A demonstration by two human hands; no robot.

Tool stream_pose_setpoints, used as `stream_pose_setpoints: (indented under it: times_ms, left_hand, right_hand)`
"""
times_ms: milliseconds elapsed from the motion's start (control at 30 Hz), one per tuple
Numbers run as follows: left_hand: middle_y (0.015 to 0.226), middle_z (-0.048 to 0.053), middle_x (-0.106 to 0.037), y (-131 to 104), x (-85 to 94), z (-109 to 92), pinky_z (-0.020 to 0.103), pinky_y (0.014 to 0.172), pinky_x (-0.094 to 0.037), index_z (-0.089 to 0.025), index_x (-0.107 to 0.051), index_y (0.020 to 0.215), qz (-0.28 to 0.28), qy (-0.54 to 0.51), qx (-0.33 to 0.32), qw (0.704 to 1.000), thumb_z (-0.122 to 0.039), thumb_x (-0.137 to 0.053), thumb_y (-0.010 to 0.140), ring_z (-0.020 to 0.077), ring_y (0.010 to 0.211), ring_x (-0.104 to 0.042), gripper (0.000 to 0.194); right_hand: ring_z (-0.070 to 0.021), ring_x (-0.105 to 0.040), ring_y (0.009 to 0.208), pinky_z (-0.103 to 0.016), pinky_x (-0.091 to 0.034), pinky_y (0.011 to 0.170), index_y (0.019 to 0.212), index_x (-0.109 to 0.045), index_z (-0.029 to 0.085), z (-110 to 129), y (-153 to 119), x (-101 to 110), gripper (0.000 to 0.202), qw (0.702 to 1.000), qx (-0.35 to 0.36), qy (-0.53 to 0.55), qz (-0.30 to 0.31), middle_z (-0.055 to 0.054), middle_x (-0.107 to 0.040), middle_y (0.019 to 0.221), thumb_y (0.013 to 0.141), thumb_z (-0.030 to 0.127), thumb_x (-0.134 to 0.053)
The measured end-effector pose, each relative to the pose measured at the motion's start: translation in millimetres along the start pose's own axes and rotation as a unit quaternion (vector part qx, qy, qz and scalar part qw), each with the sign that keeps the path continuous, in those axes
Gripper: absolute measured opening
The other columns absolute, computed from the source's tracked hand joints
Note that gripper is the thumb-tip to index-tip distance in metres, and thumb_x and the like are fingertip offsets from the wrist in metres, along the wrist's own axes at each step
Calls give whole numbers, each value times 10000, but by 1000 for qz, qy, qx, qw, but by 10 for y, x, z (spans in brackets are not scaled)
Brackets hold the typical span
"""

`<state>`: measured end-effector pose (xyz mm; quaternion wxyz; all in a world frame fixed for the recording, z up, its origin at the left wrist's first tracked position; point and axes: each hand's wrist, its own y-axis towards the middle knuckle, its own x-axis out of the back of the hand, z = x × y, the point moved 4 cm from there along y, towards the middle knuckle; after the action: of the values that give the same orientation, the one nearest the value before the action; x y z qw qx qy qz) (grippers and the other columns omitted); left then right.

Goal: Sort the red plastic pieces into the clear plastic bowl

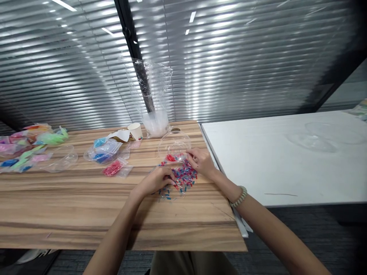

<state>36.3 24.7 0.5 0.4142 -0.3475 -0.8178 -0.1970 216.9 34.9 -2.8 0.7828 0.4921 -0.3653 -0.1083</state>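
Note:
Many small red and blue pieces (186, 173) lie in a loose heap on the wooden table (94, 214). My left hand (160, 178) rests at the heap's left edge, its thumb and fingertips closed together near some pieces; what they pinch is too small to make out. At the heap's upper right, my right hand (200, 161) has its fingers drawn together beside a clear round plastic dish (174, 139), and anything between them is hidden. Some red pieces (171, 157) are gathered at the dish's near side.
A packet of red pieces (113, 168), clear dishes with blue packets (104, 151), a paper cup (135, 131) and a clear bag (155, 122) stand left and behind. Colourful bags (37, 139) lie far left. A white table (258, 160) adjoins on the right.

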Motion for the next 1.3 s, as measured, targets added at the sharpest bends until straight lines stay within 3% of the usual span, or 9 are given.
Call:
stream_pose_setpoints:
  times_ms: [267,400,500,700,1033,1300]
  left_hand:
    - [748,16,-653,-19,83,28,212,658,-399,-155,-652,740,-20,31,16,999,-67,-517,771,129,689,-556,165]
    - [853,34,-661,-14,106,-76,235,751,-418,-164,-657,807,-48,13,-29,998,-92,-510,801,146,803,-570,164]
    - [841,37,-651,-1,42,-124,234,770,-420,-162,-655,826,-31,-4,-62,998,-112,-521,813,139,816,-566,144]
    - [795,28,-628,13,-57,-64,229,745,-421,-161,-637,775,-15,5,-68,998,-94,-501,808,134,802,-554,155]
    - [769,25,-637,4,11,-97,208,711,-420,-140,-631,738,-20,-9,-49,999,-71,-542,781,122,746,-563,120]
    - [774,46,-667,-9,-19,-41,199,681,-439,-139,-679,773,33,-37,-36,998,-116,-585,781,122,711,-591,97]
  right_hand:
    - [-169,-621,694,-290,-474,649,886,-607,189,2,2,7,141,1000,0,0,2,-42,-673,766,842,189,-472]
    - [-165,-620,690,-286,-472,649,878,-604,188,8,6,10,139,1000,3,-3,-4,-41,-672,764,842,186,-471]
    - [-165,-617,684,-284,-470,640,879,-603,183,16,7,10,137,1000,7,-5,-3,-42,-667,756,841,181,-472]
    - [-161,-624,687,-278,-478,643,868,-608,189,33,24,38,146,1000,3,1,-8,-38,-672,755,846,184,-464]
    - [-164,-628,688,-277,-485,635,874,-608,190,30,23,42,148,1000,10,0,-7,-39,-676,761,850,192,-462]
    - [-163,-626,682,-278,-484,640,883,-608,186,28,25,49,152,1000,12,0,-12,-40,-676,760,843,180,-462]
